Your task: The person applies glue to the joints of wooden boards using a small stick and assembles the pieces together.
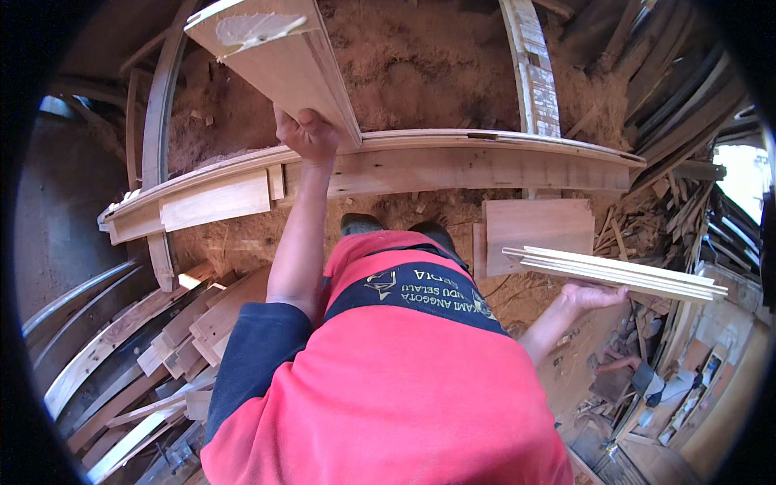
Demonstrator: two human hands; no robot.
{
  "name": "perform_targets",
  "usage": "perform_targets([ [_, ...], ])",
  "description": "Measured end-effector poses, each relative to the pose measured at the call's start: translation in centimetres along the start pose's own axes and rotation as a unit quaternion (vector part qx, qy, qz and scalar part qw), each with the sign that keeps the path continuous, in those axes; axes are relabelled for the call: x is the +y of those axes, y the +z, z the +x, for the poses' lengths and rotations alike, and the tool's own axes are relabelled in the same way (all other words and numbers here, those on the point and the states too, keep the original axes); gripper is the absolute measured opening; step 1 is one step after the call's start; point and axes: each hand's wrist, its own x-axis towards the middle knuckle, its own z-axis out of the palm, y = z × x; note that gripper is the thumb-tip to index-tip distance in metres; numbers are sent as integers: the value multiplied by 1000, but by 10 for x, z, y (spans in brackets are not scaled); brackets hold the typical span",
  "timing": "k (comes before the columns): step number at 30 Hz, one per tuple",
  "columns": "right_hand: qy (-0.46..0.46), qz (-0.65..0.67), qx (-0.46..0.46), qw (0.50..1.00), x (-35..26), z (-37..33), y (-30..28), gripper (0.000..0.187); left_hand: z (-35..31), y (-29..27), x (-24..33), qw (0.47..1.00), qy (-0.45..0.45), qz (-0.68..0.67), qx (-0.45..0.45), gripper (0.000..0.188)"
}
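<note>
My left hand (309, 133) is wrapped around the edge of a wide, pale wooden board (295, 77), raised at the upper left. A whitish smear lies across the board's far end. Its near edge comes down at the long plank bench (477, 166); I cannot tell whether the two touch. Out to the right, my right hand (594, 297) carries a small stack of thin wooden boards (618, 273), held from beneath with the fingers along its underside. The stack lies roughly level, above the floor.
One flat board (540, 238) lies beyond the right hand, just in front of the bench. A short board (217, 202) leans on the bench's near side. Cut timber (190, 335) is piled at the left, scrap wood (647, 206) at the right. Sawdust (428, 65) covers the ground behind.
</note>
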Motion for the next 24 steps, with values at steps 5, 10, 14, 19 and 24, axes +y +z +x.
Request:
perform_targets([
  [5, 18, 27, 8, 999, 3, -4, 18, 75, -10, -16, -16, 999, -14, -5, -50, 82],
  [10, 38, 40, -25, 998, 3, -17, 44, 80, -6, -38, -36, 996, -13, -31, -84, 77],
  [14, 27, 47, -68, 996, 5, -29, 64, 79, 7, -49, -34, 985, 3, 4, -170, 67],
  [19, 22, 68, -127, 989, 11, -37, 77, 78, 42, -41, 0, 958, -64, -32, -277, 59],
  [24, 38, 67, -133, 988, 13, -47, 81, 77, 78, -8, 49, 979, -14, -140, -150, 67],
])
